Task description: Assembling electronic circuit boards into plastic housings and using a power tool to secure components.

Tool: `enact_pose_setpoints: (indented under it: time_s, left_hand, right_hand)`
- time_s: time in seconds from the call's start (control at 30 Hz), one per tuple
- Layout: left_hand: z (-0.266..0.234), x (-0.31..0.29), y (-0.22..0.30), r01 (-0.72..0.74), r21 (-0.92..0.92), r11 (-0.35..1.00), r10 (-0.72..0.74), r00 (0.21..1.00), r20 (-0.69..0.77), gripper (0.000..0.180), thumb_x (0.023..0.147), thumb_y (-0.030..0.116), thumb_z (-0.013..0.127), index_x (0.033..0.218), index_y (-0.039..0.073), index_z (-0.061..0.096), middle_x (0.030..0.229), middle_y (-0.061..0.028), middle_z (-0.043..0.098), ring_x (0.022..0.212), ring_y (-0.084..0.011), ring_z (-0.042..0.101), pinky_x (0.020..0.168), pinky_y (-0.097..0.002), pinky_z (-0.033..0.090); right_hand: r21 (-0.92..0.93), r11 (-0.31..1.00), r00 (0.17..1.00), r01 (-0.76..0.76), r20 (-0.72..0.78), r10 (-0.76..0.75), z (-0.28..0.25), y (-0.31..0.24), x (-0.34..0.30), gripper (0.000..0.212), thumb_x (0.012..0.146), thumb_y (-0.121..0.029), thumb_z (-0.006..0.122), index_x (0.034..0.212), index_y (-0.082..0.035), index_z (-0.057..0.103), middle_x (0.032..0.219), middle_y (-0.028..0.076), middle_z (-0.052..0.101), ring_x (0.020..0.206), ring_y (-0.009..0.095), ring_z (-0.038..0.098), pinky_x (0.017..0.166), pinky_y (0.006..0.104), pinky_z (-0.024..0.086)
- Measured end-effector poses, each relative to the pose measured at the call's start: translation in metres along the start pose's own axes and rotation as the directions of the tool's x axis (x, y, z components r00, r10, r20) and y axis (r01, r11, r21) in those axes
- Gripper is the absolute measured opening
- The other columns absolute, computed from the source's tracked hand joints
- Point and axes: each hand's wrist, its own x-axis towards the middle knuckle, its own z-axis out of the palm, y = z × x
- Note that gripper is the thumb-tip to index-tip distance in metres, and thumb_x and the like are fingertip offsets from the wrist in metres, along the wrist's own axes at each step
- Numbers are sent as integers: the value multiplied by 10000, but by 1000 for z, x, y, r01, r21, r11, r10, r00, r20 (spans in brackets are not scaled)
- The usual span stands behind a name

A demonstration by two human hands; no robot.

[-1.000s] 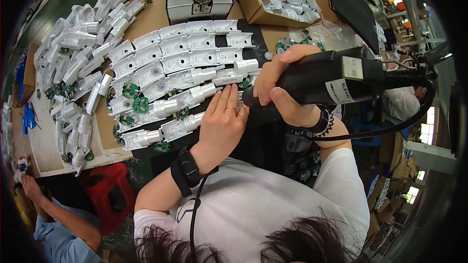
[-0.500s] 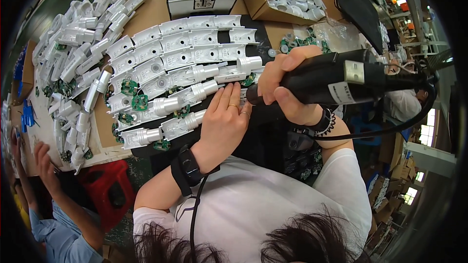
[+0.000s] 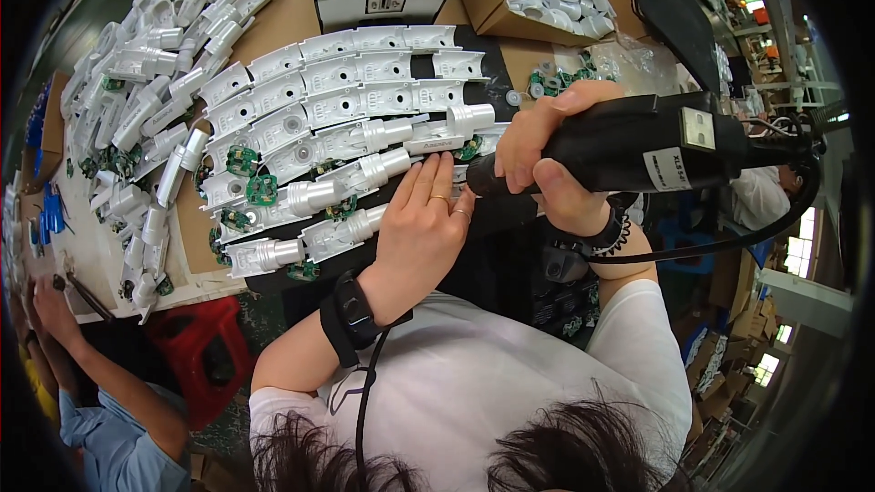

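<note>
My right hand (image 3: pixel 531 144) is wrapped round a black corded electric screwdriver (image 3: pixel 624 148), lying nearly level with its dark nose pointing left. My left hand (image 3: pixel 421 219) rests with fingers stretched out, the fingertips against a white plastic housing (image 3: pixel 433 143) that has a short tube at one end. The screwdriver's nose is close beside the left fingers; its bit cannot be made out. Curved rows of white housing shells (image 3: pixel 333 105) lie beyond my hands, several with silvery tubular ends. Small green circuit boards (image 3: pixel 262 190) hang among the nearer rows.
A heap of white housings (image 3: pixel 150 82) covers the table's left side. At the back stand a silver-white case (image 3: pixel 381 0) with a metal latch and a cardboard box (image 3: pixel 497 14) of white caps. A co-worker's arm (image 3: pixel 118 383) is at lower left near a red stool (image 3: pixel 202 355).
My right hand and the screwdriver have shifted slightly right, away from my left fingers. My left hand stays put. At lower left the co-worker's raised hand has moved left and lower.
</note>
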Motion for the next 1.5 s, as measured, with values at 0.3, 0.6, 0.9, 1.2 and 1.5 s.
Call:
enact_pose_setpoints:
  time_s: [0.3,0.6,0.9,1.2,1.5]
  left_hand:
    - [1,2,0,1,-23,1000,-2,1000,-13,177,860,134,610,848,-18,701,1107,-235,636,1064,-338,607,982,-411,443]
    - [1,0,-5,-34,-3,999,34,999,37,236,866,201,622,1009,28,695,1155,-266,605,1110,-352,580,1003,-423,420]
    - [-6,4,0,37,-137,990,-29,998,58,415,819,360,672,1047,13,680,1178,-296,579,1150,-388,541,1016,-454,394]
    - [-6,2,-1,19,-126,992,-10,997,70,428,805,353,685,1052,4,665,1189,-296,570,1163,-391,528,1022,-460,386]
    - [-9,3,0,16,-131,991,-7,997,70,395,813,312,681,1063,8,660,1200,-287,567,1168,-388,526,1026,-455,384]
  right_hand:
    - [-4,1000,999,28,27,-28,5,-4,7,449,885,-195,656,1182,-124,327,659,41,501,553,153,503,584,324,473]
    - [132,989,990,64,-134,-46,4,-41,-1,483,845,-240,676,1207,-160,366,662,26,506,533,147,489,569,309,451]
    - [129,991,995,30,-103,-17,6,-51,-13,452,860,-236,679,1192,-169,380,671,19,519,531,150,504,572,313,455]
    - [140,989,998,40,-63,-32,8,-46,-16,422,869,-223,688,1161,-169,388,670,24,527,536,153,511,567,314,459]
    - [117,993,997,21,-78,-12,11,-48,-15,426,867,-234,694,1151,-163,384,670,21,528,535,150,509,561,310,462]
